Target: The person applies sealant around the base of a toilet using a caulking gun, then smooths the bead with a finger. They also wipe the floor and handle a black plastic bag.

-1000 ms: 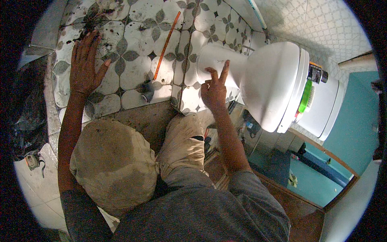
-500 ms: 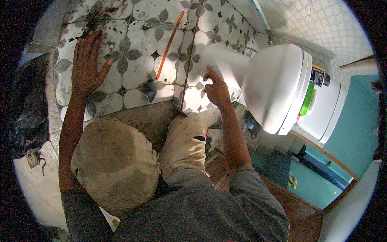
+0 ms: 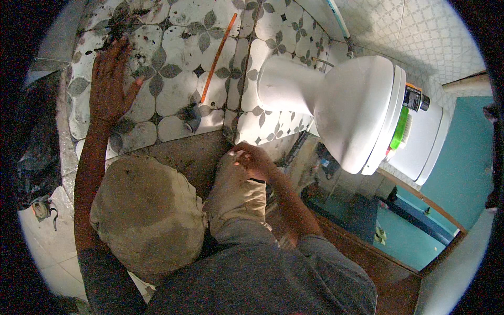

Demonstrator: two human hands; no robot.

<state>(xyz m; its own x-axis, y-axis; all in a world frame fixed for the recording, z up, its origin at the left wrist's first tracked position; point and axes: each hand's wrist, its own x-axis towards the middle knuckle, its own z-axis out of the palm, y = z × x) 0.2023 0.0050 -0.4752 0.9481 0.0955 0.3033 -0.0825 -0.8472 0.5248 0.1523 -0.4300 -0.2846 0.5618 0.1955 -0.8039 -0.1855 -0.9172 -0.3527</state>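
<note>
My left hand [image 3: 110, 86] lies flat on the patterned floor tiles [image 3: 173, 97], with its thumb spread out. Its fingertips reach the edge of a patch of dark, crumbly dirt [image 3: 116, 32]. My right hand [image 3: 256, 161] is at the leg of my beige trousers [image 3: 233, 202], its fingers curled in. Whether something small is pinched there, I cannot make out. A long thin orange strip [image 3: 218, 59] rests on the tiles between my hands, slanting away from me. Near its closer end is a small dark object [image 3: 193, 118], its kind unclear.
A white toilet [image 3: 352, 113] stands at the right. On it are a green brush [image 3: 400, 128] and a black bottle [image 3: 416, 98] with an orange top band. Black plastic sheeting [image 3: 39, 136] lies far left, near a tape measure [image 3: 41, 208]. A step edge [image 3: 173, 148] runs before me.
My right hand has drawn back from beside the toilet's base to my trouser leg, and its pointing finger has curled in. My left hand has hardly moved.
</note>
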